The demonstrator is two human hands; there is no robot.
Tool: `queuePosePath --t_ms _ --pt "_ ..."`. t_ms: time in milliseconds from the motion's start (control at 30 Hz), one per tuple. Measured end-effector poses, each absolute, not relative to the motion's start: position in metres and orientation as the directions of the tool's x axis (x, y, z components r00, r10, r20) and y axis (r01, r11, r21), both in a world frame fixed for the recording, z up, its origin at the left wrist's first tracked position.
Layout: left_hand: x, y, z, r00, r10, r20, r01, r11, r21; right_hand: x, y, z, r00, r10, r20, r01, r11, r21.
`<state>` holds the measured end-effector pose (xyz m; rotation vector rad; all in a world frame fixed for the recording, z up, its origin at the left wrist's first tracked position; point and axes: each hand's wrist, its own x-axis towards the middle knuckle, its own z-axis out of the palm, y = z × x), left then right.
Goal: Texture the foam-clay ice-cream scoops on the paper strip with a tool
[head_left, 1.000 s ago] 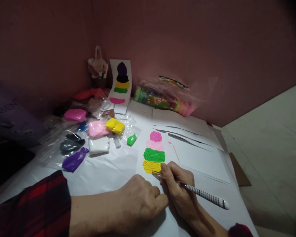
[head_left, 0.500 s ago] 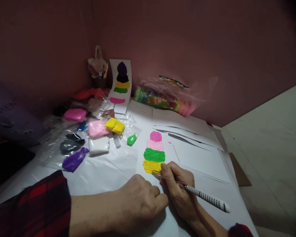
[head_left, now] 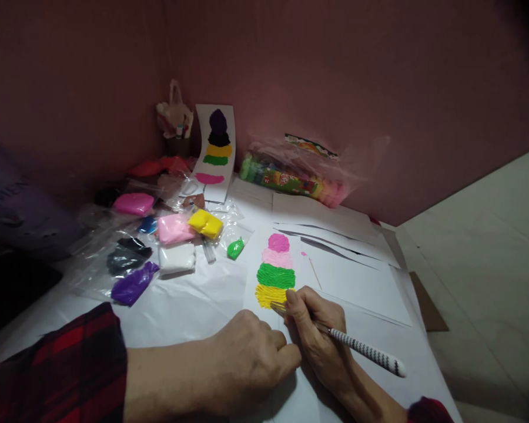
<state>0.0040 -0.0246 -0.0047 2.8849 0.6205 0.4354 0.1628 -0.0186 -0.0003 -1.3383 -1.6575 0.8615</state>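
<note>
My right hand (head_left: 324,332) grips a fork (head_left: 365,346) with a black-and-white patterned handle. Its tines touch the lower right part of a yellow clay band (head_left: 271,296). Above that band on the same white sheet are a green band (head_left: 275,276), a light pink band (head_left: 277,257) and a darker pink round piece (head_left: 278,242). Resting on the paper just below, my left hand (head_left: 251,358) is closed with its fingers curled under; whatever they may hold is hidden.
Bagged clay lies to the left, including yellow (head_left: 206,223), white (head_left: 176,258) and purple (head_left: 134,284) pieces. A decorated card (head_left: 220,191) leans at the back beside a bag of colored sticks (head_left: 291,179). A pink-tipped stick (head_left: 314,274) lies on paper at right.
The fork and my right hand have shifted slightly left and up, with the tines now on the yellow clay's lower edge. My left hand has barely moved.
</note>
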Motion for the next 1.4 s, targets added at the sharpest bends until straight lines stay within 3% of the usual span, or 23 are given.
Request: queuePosePath --t_ms 1400 --pt "0.0037 -0.0257 -0.0115 0.843 0.428 0.325 0.383 -0.903 0.195 0.1621 -0.0195 0.0000 -0.137 0.975 0.177 0.390 0.217 -0.895"
